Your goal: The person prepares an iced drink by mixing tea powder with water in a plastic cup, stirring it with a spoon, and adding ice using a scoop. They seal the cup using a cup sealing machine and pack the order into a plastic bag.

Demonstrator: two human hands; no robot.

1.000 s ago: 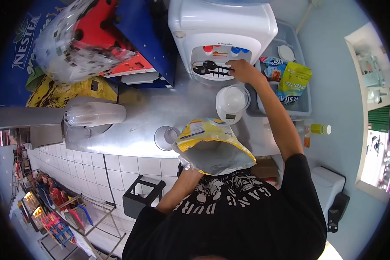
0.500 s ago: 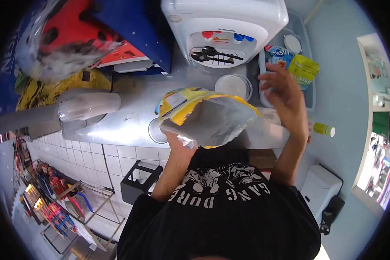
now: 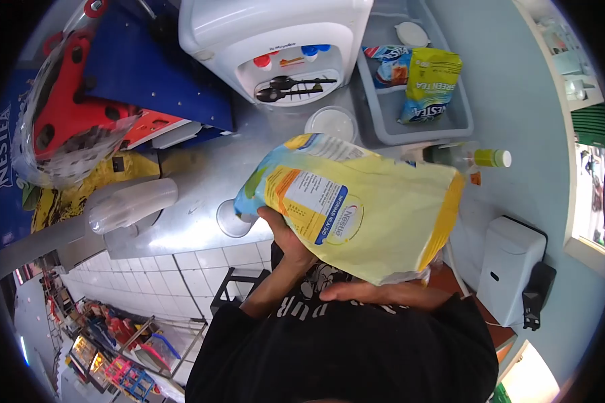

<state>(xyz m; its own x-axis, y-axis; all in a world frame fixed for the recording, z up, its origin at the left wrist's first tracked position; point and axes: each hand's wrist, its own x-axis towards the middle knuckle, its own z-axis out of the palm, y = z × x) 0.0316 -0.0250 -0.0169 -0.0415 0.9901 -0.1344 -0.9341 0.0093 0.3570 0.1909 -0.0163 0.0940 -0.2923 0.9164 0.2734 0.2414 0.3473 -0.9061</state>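
A large yellow Nestlé foil pouch [image 3: 383, 215] lies tilted across the middle of the view, its printed panel facing up and its yellow-edged end towards the right. My left hand [image 3: 290, 242] grips its left lower side, thumb on top and the other fingers hidden behind it. Close to my shirt, my right hand [image 3: 370, 293] is at the pouch's lower edge; one digit points left, and its other fingers are hidden. Beyond the pouch stands a round clear tub [image 3: 331, 124]. A round lid or dish [image 3: 234, 220] rests on the steel counter left of the pouch.
A white water dispenser [image 3: 282, 33] with black spoons on its tray stands behind. The grey bin [image 3: 383, 131] at right holds a green tea pouch [image 3: 431, 84] and another packet. A bottle with a yellow-green cap [image 3: 491, 158] lies beside it. Stacked plastic cups [image 3: 134, 205] lie left.
The pouch has turned so its open mouth no longer faces me and its printed side shows. My right hand has come down from near the bin to the pouch's lower edge. The view has shifted.
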